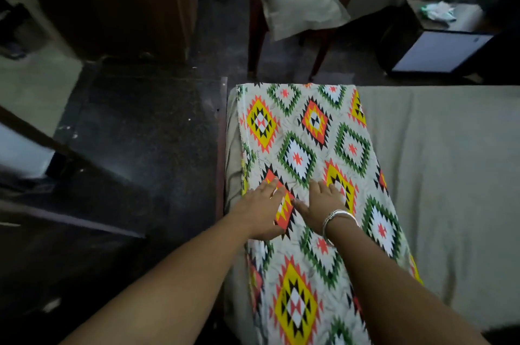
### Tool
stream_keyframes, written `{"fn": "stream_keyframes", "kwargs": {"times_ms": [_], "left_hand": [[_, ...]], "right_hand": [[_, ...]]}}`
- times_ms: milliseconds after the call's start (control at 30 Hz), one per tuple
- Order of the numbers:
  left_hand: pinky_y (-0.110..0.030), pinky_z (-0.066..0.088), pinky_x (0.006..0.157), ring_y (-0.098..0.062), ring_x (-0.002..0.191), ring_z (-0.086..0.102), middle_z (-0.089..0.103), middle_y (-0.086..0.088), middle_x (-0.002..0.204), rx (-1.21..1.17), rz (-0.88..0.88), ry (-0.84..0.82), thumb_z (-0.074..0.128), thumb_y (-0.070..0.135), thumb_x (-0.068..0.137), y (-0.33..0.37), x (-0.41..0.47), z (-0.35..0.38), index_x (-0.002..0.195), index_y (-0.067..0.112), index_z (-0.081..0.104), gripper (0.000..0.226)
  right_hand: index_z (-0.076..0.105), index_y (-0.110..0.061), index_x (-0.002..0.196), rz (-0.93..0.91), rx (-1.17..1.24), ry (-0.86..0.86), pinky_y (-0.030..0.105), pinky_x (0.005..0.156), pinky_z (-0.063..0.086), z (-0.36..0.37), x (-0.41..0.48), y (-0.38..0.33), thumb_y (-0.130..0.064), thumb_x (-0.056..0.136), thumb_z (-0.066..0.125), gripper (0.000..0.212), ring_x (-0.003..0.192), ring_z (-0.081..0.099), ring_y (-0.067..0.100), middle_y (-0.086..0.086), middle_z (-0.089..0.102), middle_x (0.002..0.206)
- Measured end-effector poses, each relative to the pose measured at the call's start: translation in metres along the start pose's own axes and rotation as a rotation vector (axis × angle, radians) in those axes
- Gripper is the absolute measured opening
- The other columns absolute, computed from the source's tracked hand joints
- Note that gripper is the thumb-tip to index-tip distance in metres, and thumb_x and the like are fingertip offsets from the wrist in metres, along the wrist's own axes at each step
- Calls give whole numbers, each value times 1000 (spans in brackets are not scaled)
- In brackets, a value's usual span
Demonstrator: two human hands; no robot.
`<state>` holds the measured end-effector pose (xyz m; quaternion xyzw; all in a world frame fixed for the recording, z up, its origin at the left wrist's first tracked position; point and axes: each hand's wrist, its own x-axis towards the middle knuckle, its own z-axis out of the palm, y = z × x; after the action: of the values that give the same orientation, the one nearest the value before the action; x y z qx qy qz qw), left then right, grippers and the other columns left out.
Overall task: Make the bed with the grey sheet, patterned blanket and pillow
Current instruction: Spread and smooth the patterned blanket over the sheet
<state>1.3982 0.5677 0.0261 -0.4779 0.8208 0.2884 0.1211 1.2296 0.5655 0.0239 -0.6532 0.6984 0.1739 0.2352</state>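
Both hands, left (260, 211) and right (323, 204), press flat, fingers straight, on the patterned blanket (312, 148) along the bed's (450, 176) left edge.

Dim, soft, blurred throughout; wide-angle edges bend.

Single view, head-worn, wide-angle. Faces forward and steeply down, along both forearms, over bed (221, 133) near its left rail. Close range: left hand (260, 211) and right hand (323, 204) sit just below frame centre, patterned blanket (304, 133) runs from centre to bottom edge. Upper frame takes in floor (135, 133) and chair (254, 35) beyond bed end. Straight lines bow toward edges.
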Motion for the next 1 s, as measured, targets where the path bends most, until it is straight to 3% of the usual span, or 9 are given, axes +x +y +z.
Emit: {"fn": "stream_keyframes", "kwargs": {"times_ms": [233, 500, 767, 1000], "left_hand": [[-41, 13, 118, -26, 146, -4, -10, -8, 158, 50, 99, -11, 58, 47, 85, -44, -8, -33, 151, 14, -3, 95], [-40, 11, 117, -24, 146, -3, -8, -7, 158, 72, 162, 16, 58, 45, 85, -32, 2, -36, 151, 15, -1, 94], [-42, 13, 118, -26, 146, -4, -11, -7, 158, 156, 277, -138, 58, 45, 87, -68, 69, -55, 150, 15, -3, 93], [-44, 14, 117, -27, 145, -5, -12, -8, 158, 222, 329, -179, 56, 50, 86, -115, 114, -114, 150, 12, -6, 97]], "right_hand": [[8, -12, 149, 60, 163, 16, 43, 117, 10, 18, -1, -60, -59, 93, 28, 76, 144, 11, 30, 10, 15, 156], [12, -13, 149, 78, 222, 65, 44, 117, 13, 12, 5, -55, -64, 90, 25, 78, 144, 10, 30, 11, 17, 155], [6, -15, 150, 229, 167, 3, 43, 118, 11, -7, 47, -62, -59, 94, 26, 74, 145, 1, 30, 9, 9, 157], [7, -17, 150, 314, 277, -14, 44, 117, 13, -59, 74, -90, -59, 93, 30, 74, 144, 1, 30, 7, 9, 157]]}}
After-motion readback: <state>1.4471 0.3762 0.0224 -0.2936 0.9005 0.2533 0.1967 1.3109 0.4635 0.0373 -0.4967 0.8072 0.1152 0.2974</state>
